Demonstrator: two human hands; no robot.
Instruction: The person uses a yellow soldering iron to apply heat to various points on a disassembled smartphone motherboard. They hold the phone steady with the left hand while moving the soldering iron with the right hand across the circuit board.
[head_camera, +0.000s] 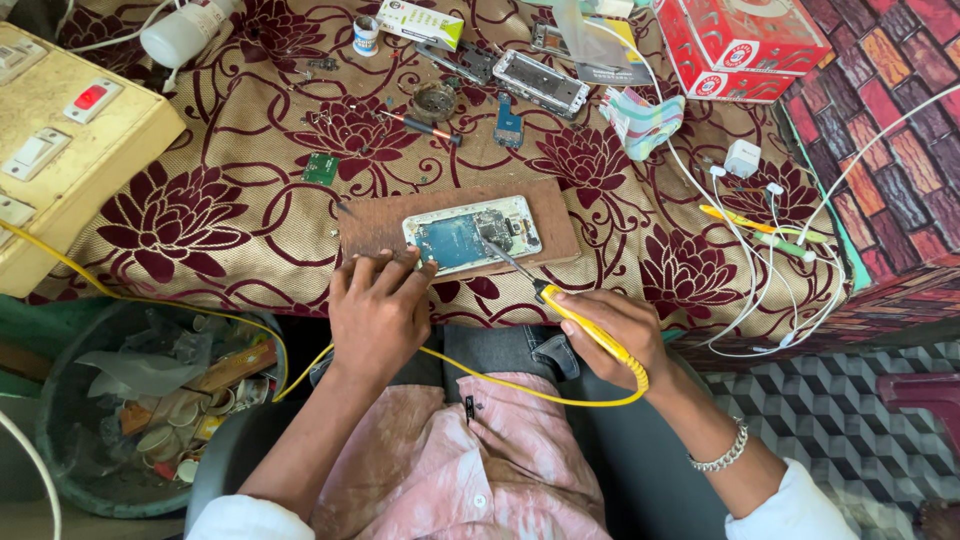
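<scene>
A: Report the position of the opened phone.

B: It lies flat on the brown board, centre of the frame, internals facing up.

A: State of the right hand?

B: Closed around the yellow soldering iron, lower centre-right. The tip touches the phone's interior.

A: And the left hand?

B: Fingers curled, resting on the board's lower edge, fingertips at the phone's lower left corner. It holds nothing that can be seen.

A: Surroundings?

B: Patterned cloth; bin, lower left.

Head view, steeply down, close.
</scene>
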